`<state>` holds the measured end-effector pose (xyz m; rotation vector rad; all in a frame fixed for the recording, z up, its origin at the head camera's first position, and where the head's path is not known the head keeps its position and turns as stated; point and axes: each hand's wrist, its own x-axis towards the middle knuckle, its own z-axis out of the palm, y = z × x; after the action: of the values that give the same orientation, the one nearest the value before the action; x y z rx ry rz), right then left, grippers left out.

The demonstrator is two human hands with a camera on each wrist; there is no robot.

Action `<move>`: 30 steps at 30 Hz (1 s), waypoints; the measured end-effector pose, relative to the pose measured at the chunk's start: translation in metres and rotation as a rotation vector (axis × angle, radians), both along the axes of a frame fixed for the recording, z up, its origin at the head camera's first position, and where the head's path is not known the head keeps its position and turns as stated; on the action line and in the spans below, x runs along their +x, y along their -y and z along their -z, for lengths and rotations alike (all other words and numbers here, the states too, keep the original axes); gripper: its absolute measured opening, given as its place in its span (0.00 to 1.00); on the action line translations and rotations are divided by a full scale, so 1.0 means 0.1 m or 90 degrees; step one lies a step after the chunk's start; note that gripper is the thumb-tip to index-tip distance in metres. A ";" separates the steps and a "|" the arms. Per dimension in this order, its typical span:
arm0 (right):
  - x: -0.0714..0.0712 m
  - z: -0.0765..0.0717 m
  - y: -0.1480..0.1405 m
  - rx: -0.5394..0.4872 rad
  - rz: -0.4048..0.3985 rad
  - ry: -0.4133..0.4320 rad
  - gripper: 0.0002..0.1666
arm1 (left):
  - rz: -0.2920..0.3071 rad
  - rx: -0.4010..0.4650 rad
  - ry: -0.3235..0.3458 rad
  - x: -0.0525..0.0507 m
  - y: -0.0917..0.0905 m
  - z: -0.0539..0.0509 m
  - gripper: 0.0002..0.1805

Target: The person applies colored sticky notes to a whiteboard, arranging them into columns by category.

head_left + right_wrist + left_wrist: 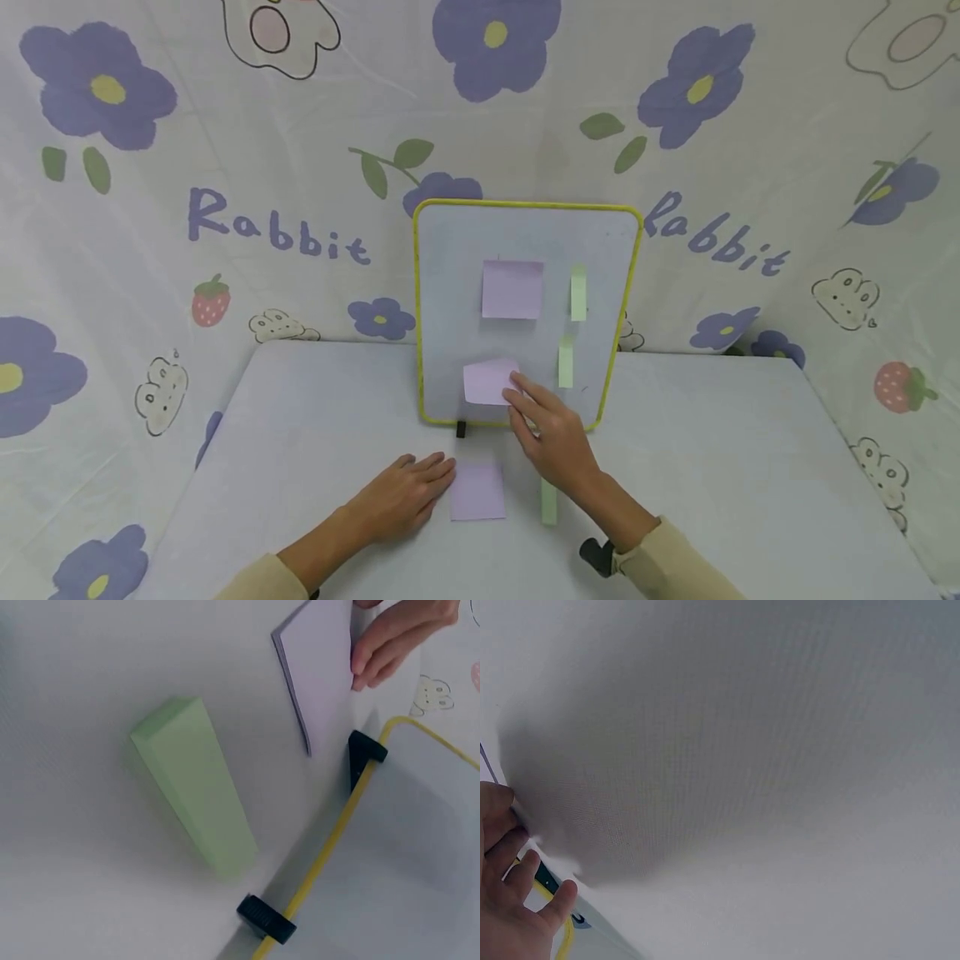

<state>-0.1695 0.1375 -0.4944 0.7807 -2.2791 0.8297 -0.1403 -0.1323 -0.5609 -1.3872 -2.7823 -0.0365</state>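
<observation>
My right hand (pixel 558 429) is at the lower part of a small yellow-framed whiteboard (pixel 450 308). Its fingertips touch the right side of a purple sticky note (pixel 486 383) there, with the thumb lower and apart from the note. My left hand (pixel 401 497) rests on the table, fingertips at the left edge of a purple sticky note pad (pixel 478 493); this hand (pixel 514 892) also shows in the left wrist view. A green sticky note pad (pixel 195 787) lies beneath my right forearm, partly covered in the head view.
Higher on the board are another purple note (pixel 512 290) and two narrow green notes, an upper one (pixel 577 293) and a lower one (pixel 566 363). Black feet (pixel 266 919) support the board on the white table (pixel 322 400). Behind hangs a flower-print cloth (pixel 285 125).
</observation>
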 end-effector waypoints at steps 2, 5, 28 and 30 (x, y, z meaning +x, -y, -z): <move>-0.06 -0.01 -0.02 -0.009 0.004 -0.018 0.17 | 0.002 0.001 -0.008 0.00 0.00 0.00 0.24; -0.14 -0.02 -0.06 0.000 0.007 -0.038 0.17 | 0.004 0.004 -0.015 -0.01 -0.01 -0.02 0.23; -0.30 -0.04 -0.16 0.016 0.046 -0.035 0.19 | -0.006 -0.006 0.016 0.02 -0.02 -0.05 0.24; -0.30 -0.03 -0.17 0.023 0.045 -0.032 0.19 | -0.006 -0.003 0.019 0.02 -0.02 -0.06 0.24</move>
<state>-0.1995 0.1547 -0.4918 0.7241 -2.2694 0.7298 -0.1385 -0.1308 -0.5551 -1.3864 -2.8150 -0.0500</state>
